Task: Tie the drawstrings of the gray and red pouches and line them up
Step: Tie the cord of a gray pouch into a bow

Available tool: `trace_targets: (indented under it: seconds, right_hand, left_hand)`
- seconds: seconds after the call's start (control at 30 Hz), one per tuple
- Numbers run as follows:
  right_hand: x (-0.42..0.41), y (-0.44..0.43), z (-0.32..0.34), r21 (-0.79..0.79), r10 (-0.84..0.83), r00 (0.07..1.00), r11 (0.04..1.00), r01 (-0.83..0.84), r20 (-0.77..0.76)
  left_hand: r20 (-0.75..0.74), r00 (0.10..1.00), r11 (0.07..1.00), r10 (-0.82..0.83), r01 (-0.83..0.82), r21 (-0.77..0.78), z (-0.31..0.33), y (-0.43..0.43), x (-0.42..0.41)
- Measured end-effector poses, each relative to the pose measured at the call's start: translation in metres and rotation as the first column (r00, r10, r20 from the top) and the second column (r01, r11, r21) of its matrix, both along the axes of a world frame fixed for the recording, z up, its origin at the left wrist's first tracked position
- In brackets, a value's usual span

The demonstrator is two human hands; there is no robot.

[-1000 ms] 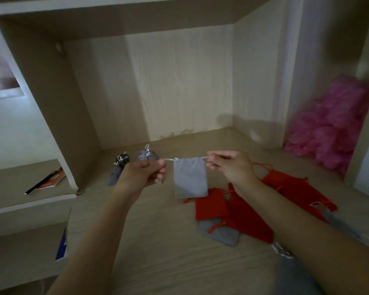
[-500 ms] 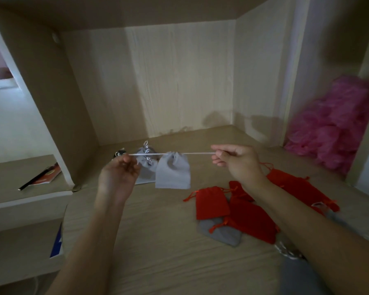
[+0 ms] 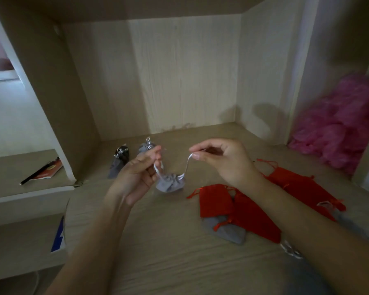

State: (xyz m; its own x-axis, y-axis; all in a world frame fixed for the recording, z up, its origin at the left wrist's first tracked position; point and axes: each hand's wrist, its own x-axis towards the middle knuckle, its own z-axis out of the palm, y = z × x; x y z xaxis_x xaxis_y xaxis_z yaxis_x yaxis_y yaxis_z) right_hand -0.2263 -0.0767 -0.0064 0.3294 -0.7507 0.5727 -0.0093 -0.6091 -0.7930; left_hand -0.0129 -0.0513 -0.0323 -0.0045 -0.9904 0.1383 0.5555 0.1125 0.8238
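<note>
A small gray pouch (image 3: 170,184) with its mouth cinched hangs between my hands by its white drawstring (image 3: 185,167). My left hand (image 3: 136,175) pinches one end of the string, my right hand (image 3: 219,160) pinches the other, and the string sags in slack loops. Two tied gray pouches (image 3: 120,161) (image 3: 146,146) lie side by side at the back left. Loose red pouches (image 3: 215,199) (image 3: 300,186) lie in a heap to the right, over another gray pouch (image 3: 224,231).
The wooden desk top (image 3: 158,241) sits inside a niche with a back wall and side panels. A pink fluffy bundle (image 3: 341,122) fills the right compartment. A lower shelf at left holds a red booklet with a pen (image 3: 45,171).
My hands have come closer together. The drawstring, stretched taut half a second ago, now hangs slack, and the pouch has dropped lower with its mouth gathered.
</note>
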Motion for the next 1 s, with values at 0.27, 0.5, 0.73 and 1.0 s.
trace_targets:
  seconds: [0.27,0.5,0.73,1.0]
  right_hand:
    - [0.014,0.017,-0.008,0.019,0.114,0.993,0.993,-0.114,-0.018]
    - [0.017,0.014,-0.016,0.043,0.006,1.0,0.999,-0.006,-0.022]
    - [0.016,0.012,-0.015,0.049,0.02,0.999,0.999,-0.021,0.028]
    - [0.02,0.008,-0.026,0.25,0.109,0.974,0.967,-0.057,-0.2]
  left_hand:
    - [0.384,0.892,0.97,-0.239,0.237,0.055,-0.004,0.009,-0.024]
    - [0.477,0.845,0.967,-0.242,0.249,0.05,-0.003,0.016,-0.03]
    - [0.488,0.864,0.989,-0.126,0.151,-0.012,-0.002,0.016,-0.035]
    - [0.354,0.929,0.992,-0.104,0.124,-0.034,-0.002,0.012,-0.028]
